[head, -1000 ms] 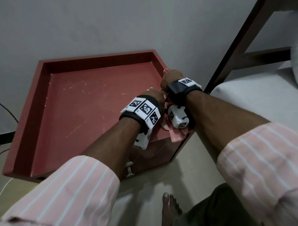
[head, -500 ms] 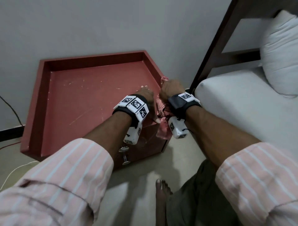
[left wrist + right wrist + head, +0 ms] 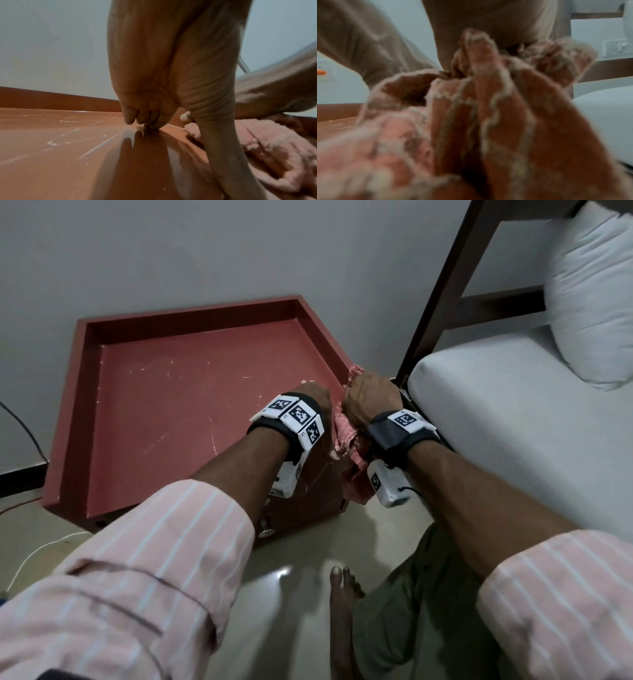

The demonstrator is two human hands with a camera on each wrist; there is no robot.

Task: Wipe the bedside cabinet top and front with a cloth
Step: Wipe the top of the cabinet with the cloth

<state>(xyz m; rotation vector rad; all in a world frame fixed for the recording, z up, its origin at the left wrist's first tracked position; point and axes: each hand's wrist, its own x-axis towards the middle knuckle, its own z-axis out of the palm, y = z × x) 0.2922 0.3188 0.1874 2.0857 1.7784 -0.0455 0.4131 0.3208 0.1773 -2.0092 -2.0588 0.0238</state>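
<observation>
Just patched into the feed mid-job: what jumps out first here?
The red cabinet, its top streaked with pale scratch marks, sits against the wall beside the bed. At its right edge the right hand grips a bunched pink cloth. The left hand rests curled fingertips on the top beside it.

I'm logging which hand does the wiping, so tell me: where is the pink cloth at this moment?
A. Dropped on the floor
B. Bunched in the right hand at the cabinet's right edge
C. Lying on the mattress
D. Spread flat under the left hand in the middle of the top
B: the right hand grips the bunched pink cloth at the right edge of the cabinet, while the left hand only touches the bare top with its fingertips.
</observation>
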